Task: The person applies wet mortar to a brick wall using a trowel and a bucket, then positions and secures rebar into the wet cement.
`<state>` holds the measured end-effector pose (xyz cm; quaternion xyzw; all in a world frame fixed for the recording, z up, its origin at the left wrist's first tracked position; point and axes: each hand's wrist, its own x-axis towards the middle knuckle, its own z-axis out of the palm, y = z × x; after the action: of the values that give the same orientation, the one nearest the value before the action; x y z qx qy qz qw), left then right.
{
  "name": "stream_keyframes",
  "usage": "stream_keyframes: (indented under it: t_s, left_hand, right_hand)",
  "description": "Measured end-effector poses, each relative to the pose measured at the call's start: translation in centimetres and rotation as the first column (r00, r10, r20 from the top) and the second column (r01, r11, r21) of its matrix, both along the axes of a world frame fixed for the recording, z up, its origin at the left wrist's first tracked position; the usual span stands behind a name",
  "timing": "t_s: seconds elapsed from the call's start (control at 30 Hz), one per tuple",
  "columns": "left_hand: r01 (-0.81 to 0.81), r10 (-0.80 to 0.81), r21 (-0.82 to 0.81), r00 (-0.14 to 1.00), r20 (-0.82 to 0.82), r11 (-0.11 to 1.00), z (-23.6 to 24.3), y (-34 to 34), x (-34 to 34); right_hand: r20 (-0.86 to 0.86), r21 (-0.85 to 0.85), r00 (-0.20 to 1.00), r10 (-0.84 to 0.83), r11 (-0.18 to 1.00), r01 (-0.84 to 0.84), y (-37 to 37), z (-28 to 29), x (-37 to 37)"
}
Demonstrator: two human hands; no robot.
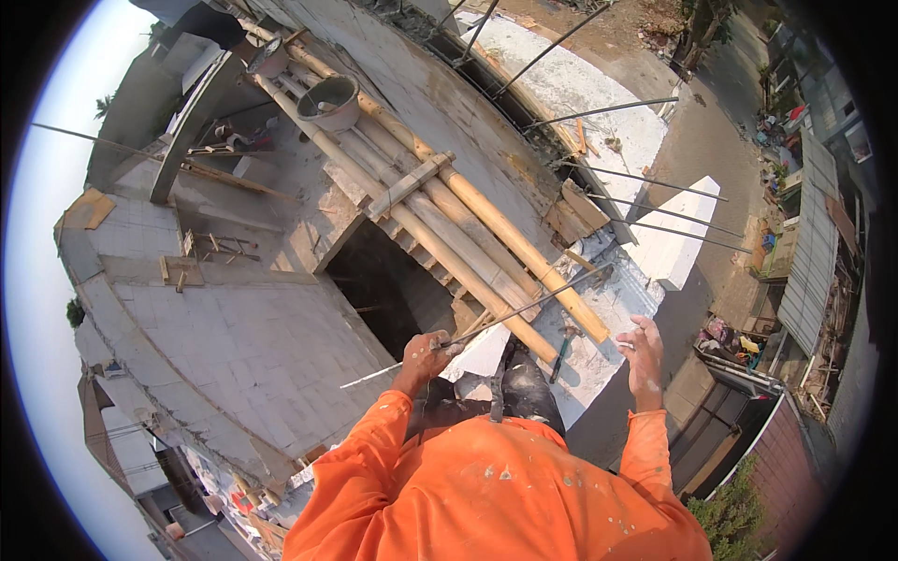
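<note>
Your long, thin rod (524, 308) slants through your left fingers (428, 348), its lower-left end pale, its upper-right stretch darker.

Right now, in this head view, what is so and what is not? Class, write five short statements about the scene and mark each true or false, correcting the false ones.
1. The left hand grips a thin rod. True.
2. Both hands grip that rod. False: the right hand is apart from it.
3. The person's sleeves are blue. False: the sleeves are orange.
4. A round bucket sits farther along the bamboo poles. True.
5. In the picture, the rod runs parallel to the bamboo poles. False: it crosses them at an angle.
</note>
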<state>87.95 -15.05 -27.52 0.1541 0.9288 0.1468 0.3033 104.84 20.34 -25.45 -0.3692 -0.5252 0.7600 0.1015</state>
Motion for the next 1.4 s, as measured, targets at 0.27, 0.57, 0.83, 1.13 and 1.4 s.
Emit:
stream_keyframes:
  t_s: [0.27, 0.57, 0.83, 1.13, 1.4]
  left_hand:
    - [-0.667, 0.637, 0.046, 0.686, -0.350, 0.744, 2.0, -15.9, -0.5]
    - [-0.928, 0.939, 0.143, 0.339, -0.062, 0.344, -2.4, -16.2, -3.9]
    - [-0.721, 0.702, -0.099, 0.691, -0.171, 0.685, -7.4, -17.3, -15.6]
    - [-0.704, 0.703, -0.279, 0.701, -0.120, 0.653, -3.3, -21.8, -27.5]
    - [-0.453, 0.610, -0.598, 0.789, 0.076, 0.661, 6.1, -25.1, -29.7]
  right_hand:
    - [-0.131, 0.202, 0.991, -0.019, 0.978, 0.045, 4.6, 3.3, -8.5]
    - [-0.186, 0.340, 0.981, 0.050, 0.940, 0.017, 5.9, 8.3, -23.4]
    - [-0.289, 0.523, 0.956, 0.050, 0.845, 0.114, 10.6, 9.6, -46.2]
    - [-0.593, 0.246, 0.741, -0.314, 0.806, 0.539, 8.2, 11.2, -64.0]
    - [-0.680, 0.304, 0.673, -0.290, 0.724, 0.619, 8.2, 10.5, -67.0]
